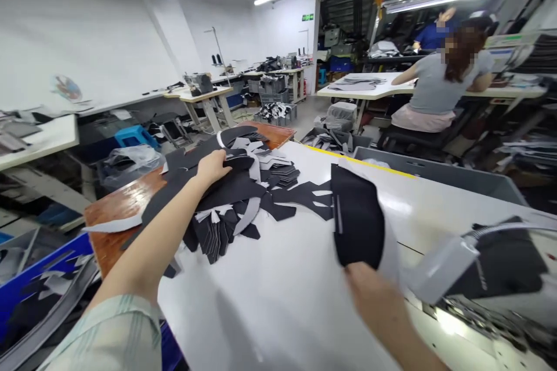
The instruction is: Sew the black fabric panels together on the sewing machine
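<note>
My left hand (212,167) is stretched out over a heap of dark cut fabric pieces (230,188), its fingers closed on a black piece near the top. My right hand (369,287), slightly blurred, grips the lower edge of a black fabric panel (357,217) and holds it raised above the white table (265,290). A pale slit mark shows near the panel's left side. Between the heap and the panel lies a dark cutout piece (302,197) with slots at its right end. Stacked small grey-black pieces (213,232) fan out below my left hand.
A sewing machine (487,313) with a grey-white part and another black panel (500,261) are at the right. Grey bins (439,171) stand beyond the yellow-marked table edge. A blue crate (39,284) is low at left. A person (448,75) sits at a farther table.
</note>
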Action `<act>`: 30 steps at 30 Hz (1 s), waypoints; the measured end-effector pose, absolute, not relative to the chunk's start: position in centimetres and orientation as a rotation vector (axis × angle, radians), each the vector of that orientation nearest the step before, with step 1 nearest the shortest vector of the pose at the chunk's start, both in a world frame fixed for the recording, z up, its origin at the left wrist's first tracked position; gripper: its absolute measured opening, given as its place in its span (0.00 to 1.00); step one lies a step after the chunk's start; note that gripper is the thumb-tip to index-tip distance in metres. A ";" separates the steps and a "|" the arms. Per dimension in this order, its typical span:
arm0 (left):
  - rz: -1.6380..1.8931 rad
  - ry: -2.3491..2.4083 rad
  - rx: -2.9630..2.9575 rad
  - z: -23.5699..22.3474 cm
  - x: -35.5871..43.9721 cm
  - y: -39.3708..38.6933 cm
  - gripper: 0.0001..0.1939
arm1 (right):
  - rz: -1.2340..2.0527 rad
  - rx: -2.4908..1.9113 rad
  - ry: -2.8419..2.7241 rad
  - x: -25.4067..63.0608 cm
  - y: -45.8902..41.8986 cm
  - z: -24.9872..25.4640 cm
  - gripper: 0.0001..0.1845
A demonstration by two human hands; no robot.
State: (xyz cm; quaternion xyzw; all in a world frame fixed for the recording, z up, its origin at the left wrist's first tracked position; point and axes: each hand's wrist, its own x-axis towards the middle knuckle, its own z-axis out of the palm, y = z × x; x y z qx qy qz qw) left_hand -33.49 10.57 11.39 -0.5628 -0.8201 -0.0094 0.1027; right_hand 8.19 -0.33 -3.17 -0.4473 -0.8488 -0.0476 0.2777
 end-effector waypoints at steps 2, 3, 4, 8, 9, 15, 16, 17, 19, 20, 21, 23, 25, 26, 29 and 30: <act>-0.005 -2.341 -1.721 12.6 -30.7 9.9 0.07 | 0.232 -1.063 -2.503 5.6 -3.4 -0.7 0.12; -0.003 -2.280 -1.750 13.1 -29.0 9.3 0.05 | 0.444 -0.920 -2.614 4.7 -4.6 0.5 0.09; -0.009 -2.207 -1.777 13.6 -27.2 8.6 0.03 | 0.604 -0.747 -2.697 4.4 -5.4 1.6 0.08; -0.064 -1.882 -2.074 13.6 -19.9 5.7 0.02 | 0.424 -0.875 -2.845 7.8 -4.0 3.4 0.07; -0.068 -1.822 -2.175 13.1 -18.2 5.2 0.01 | 0.253 -0.984 -2.863 9.3 -2.9 3.2 0.07; 0.011 -1.713 -2.523 8.4 -8.7 5.8 0.15 | -0.455 -1.211 -2.722 13.3 2.7 -0.2 0.14; 0.025 -1.704 -2.532 7.8 -7.4 6.2 0.19 | -0.472 -1.221 -2.681 13.1 2.8 -0.6 0.14; 0.028 -1.677 -2.534 7.3 -6.2 6.6 0.22 | -0.480 -1.228 -2.630 12.8 2.6 -0.9 0.14; 0.022 -1.576 -2.549 6.4 -4.1 7.1 0.24 | -0.473 -1.237 -2.509 12.4 1.3 -1.6 0.13; 0.020 -1.524 -2.561 5.9 -3.3 7.2 0.23 | -0.450 -1.238 -2.460 12.4 0.3 -2.0 0.13; 0.020 -1.475 -2.580 5.3 -2.6 7.1 0.22 | -0.410 -1.246 -2.433 12.4 -0.8 -2.4 0.15; 0.039 -1.364 -2.671 3.6 -1.5 6.5 0.21 | -0.293 -1.298 -2.442 12.7 -3.1 -3.1 0.20; 0.038 -1.269 -2.782 1.7 -1.0 5.5 0.21 | -0.185 -1.363 -2.466 13.2 -5.1 -3.6 0.25; 0.019 -1.242 -2.834 0.8 -0.9 4.8 0.22 | -0.137 -1.387 -2.473 13.6 -5.9 -3.6 0.26; -0.099 -1.250 -2.939 -0.9 -1.0 2.9 0.23 | 0.060 -1.370 -2.495 14.8 -7.1 -3.0 0.27; -0.148 -1.262 -2.959 -1.1 -1.2 2.5 0.23 | 0.140 -1.350 -2.502 15.2 -7.0 -2.7 0.27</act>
